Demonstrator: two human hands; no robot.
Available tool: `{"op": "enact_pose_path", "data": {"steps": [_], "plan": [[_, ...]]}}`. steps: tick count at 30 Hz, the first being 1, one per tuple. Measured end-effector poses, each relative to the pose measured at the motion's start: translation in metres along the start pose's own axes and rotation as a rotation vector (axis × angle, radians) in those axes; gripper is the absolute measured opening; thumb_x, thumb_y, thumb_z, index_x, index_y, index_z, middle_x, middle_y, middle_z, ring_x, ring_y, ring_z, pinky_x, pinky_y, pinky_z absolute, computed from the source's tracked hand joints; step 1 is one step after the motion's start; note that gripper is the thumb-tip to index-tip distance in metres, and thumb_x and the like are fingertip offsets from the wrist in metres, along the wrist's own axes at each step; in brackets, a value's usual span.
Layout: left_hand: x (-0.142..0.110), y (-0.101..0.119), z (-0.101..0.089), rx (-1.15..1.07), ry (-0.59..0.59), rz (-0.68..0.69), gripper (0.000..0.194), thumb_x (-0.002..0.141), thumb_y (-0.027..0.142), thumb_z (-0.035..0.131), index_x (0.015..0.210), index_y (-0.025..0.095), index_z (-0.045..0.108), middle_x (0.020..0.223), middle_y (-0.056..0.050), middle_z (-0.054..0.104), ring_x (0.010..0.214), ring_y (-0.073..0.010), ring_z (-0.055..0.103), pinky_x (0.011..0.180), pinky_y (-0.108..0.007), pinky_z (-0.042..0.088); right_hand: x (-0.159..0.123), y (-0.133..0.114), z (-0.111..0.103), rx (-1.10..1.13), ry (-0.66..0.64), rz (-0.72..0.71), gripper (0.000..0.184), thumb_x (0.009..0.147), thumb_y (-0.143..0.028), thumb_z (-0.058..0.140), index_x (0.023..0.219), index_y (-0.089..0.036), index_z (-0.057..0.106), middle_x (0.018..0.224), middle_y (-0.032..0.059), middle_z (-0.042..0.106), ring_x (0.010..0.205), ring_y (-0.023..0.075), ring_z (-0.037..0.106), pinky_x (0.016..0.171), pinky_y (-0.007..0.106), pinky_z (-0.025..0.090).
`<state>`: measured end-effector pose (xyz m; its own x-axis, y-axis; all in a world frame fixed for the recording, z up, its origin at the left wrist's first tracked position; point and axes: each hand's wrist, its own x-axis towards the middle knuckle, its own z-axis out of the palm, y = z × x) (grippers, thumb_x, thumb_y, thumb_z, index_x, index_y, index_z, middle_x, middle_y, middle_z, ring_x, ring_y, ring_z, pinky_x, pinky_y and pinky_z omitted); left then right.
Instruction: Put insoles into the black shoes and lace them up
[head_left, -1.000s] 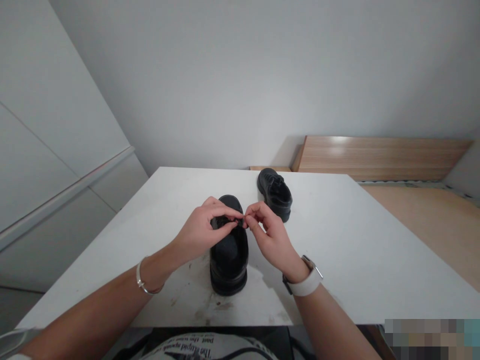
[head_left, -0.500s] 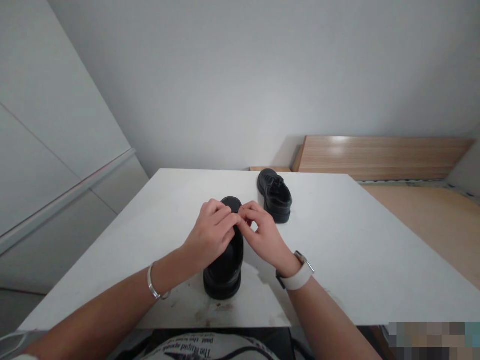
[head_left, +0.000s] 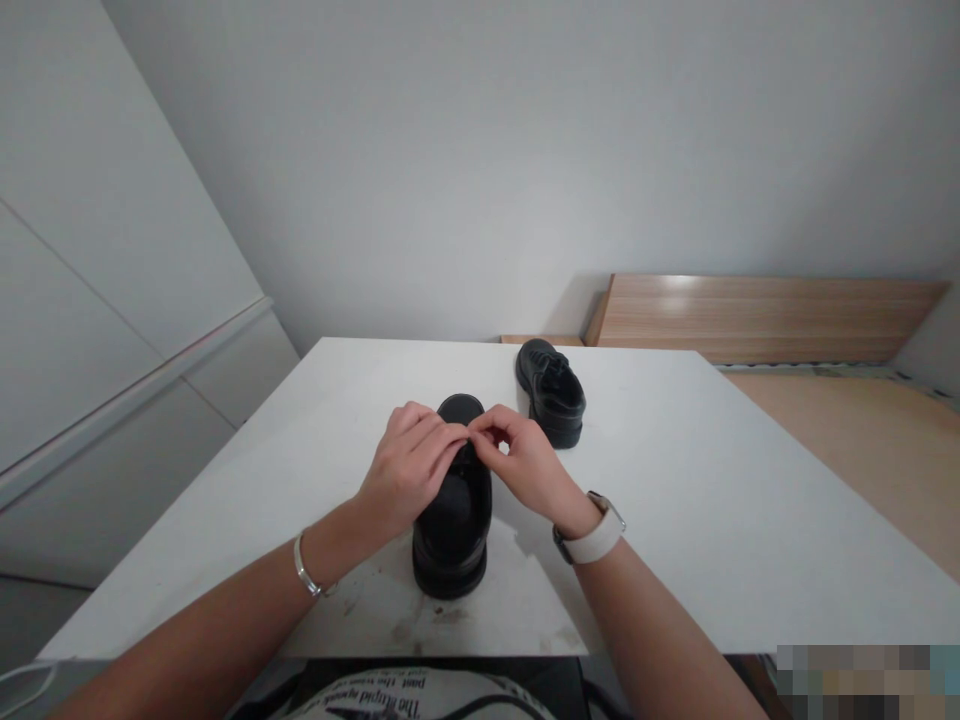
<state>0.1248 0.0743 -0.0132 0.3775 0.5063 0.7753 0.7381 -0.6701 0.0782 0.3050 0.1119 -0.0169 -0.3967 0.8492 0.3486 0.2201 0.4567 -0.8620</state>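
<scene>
A black lace-up shoe (head_left: 450, 540) stands upright on the white table in front of me, its toe pointing away and its heel towards me. Over its lacing area, my left hand (head_left: 416, 460) is closed in a pinch from the left side. My right hand (head_left: 517, 455) pinches from the right, and the fingertips of both hands meet above the shoe's tongue. They are at the shoelace, whose strands are almost wholly hidden by the fingers. A second black shoe (head_left: 551, 395), its laces visible on top, stands farther back to the right, apart from both hands.
The white table (head_left: 675, 520) bears dark smudges near its front edge. Behind it rises a grey wall (head_left: 465, 180). A wooden headboard (head_left: 750, 315) and a tan bed surface (head_left: 832, 430) lie beyond the right edge; white panels (head_left: 97, 250) stand at left.
Both hands have shifted slightly, the left one a little leftward, with fingertips still together over the shoe. The near shoe's heel has moved slightly right, and more of its opening shows.
</scene>
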Motion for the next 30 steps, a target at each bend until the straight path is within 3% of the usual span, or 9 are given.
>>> {"op": "enact_pose_path", "data": {"steps": [4,8,11,13,17,21,23,27,30], "plan": [[-0.008,0.002,-0.008,-0.085,-0.057,0.029,0.013,0.097,0.011,0.055,0.098,0.019,0.065,0.080,-0.002,0.066,0.081,-0.0179,0.052,0.076,-0.032,0.046,0.000,-0.003,0.003,-0.212,0.093,-0.098,0.009,0.083,-0.011,0.056,0.078,-0.017,0.060,0.080,0.0016,0.057,0.075,0.0141,0.051,0.070,0.028,0.041],[-0.014,0.004,-0.016,-0.215,-0.125,-0.001,0.013,0.097,0.009,0.055,0.095,0.019,0.064,0.081,-0.002,0.068,0.081,-0.0164,0.053,0.076,-0.030,0.047,0.000,0.003,0.004,-0.225,0.111,-0.081,0.010,0.084,-0.012,0.056,0.079,-0.018,0.061,0.078,0.0012,0.056,0.073,0.0141,0.050,0.069,0.028,0.041],[-0.021,0.002,-0.020,-0.299,-0.166,-0.122,0.009,0.097,0.016,0.059,0.104,0.020,0.064,0.092,-0.003,0.069,0.089,-0.0173,0.057,0.082,-0.031,0.049,-0.005,0.007,-0.001,-0.170,0.120,-0.079,0.010,0.090,-0.018,0.057,0.087,-0.017,0.067,0.083,0.0026,0.061,0.072,0.0136,0.053,0.070,0.029,0.043],[-0.029,-0.003,-0.022,-0.337,-0.181,-0.283,0.027,0.095,0.028,0.065,0.120,0.021,0.059,0.109,-0.007,0.066,0.098,-0.0196,0.058,0.086,-0.034,0.052,-0.012,0.008,-0.008,-0.141,0.171,-0.097,0.013,0.094,-0.023,0.057,0.094,-0.018,0.069,0.090,0.0045,0.064,0.076,0.0141,0.056,0.071,0.029,0.046],[-0.040,-0.014,-0.020,-0.430,-0.377,-0.549,0.068,0.089,0.047,0.068,0.146,0.021,0.040,0.133,-0.015,0.052,0.098,-0.0208,0.063,0.070,-0.031,0.057,-0.029,0.009,-0.032,-0.199,0.418,-0.159,0.017,0.098,-0.028,0.055,0.093,-0.019,0.069,0.094,0.0062,0.065,0.084,0.0165,0.060,0.071,0.030,0.047],[-0.027,-0.019,-0.015,-0.333,-0.607,-0.561,0.067,0.088,0.028,0.056,0.152,0.016,0.039,0.139,-0.018,0.055,0.086,-0.0200,0.068,0.075,-0.034,0.058,-0.033,0.022,-0.061,-0.380,0.680,-0.165,0.019,0.098,-0.032,0.054,0.094,-0.019,0.068,0.090,0.0064,0.062,0.078,0.0171,0.056,0.069,0.032,0.046],[-0.014,-0.020,-0.013,-0.232,-0.627,-0.551,0.062,0.086,0.018,0.050,0.148,0.012,0.047,0.135,-0.018,0.063,0.090,-0.0231,0.070,0.084,-0.038,0.057,-0.030,0.037,-0.072,-0.486,0.664,-0.119,0.024,0.095,-0.039,0.058,0.104,-0.019,0.068,0.102,0.0101,0.060,0.087,0.0206,0.057,0.075,0.037,0.050],[0.011,-0.024,-0.001,-0.115,-0.609,-0.542,0.052,0.090,0.015,0.042,0.139,0.014,0.059,0.121,-0.014,0.073,0.099,-0.0274,0.072,0.091,-0.040,0.055,-0.023,0.073,-0.079,-0.666,0.422,-0.066,0.042,0.084,-0.049,0.070,0.113,-0.019,0.065,0.137,0.0189,0.042,0.126,0.0352,0.046,0.103,0.058,0.045],[0.027,-0.028,0.016,-0.007,-0.592,-0.525,0.048,0.091,0.014,0.043,0.136,0.016,0.062,0.114,-0.012,0.075,0.099,-0.0263,0.072,0.091,-0.037,0.055,-0.021,0.087,-0.077,-0.624,0.378,-0.068,0.029,0.087,-0.040,0.065,0.105,-0.017,0.061,0.134,0.0191,0.043,0.120,0.0320,0.052,0.107,0.057,0.046]]}}
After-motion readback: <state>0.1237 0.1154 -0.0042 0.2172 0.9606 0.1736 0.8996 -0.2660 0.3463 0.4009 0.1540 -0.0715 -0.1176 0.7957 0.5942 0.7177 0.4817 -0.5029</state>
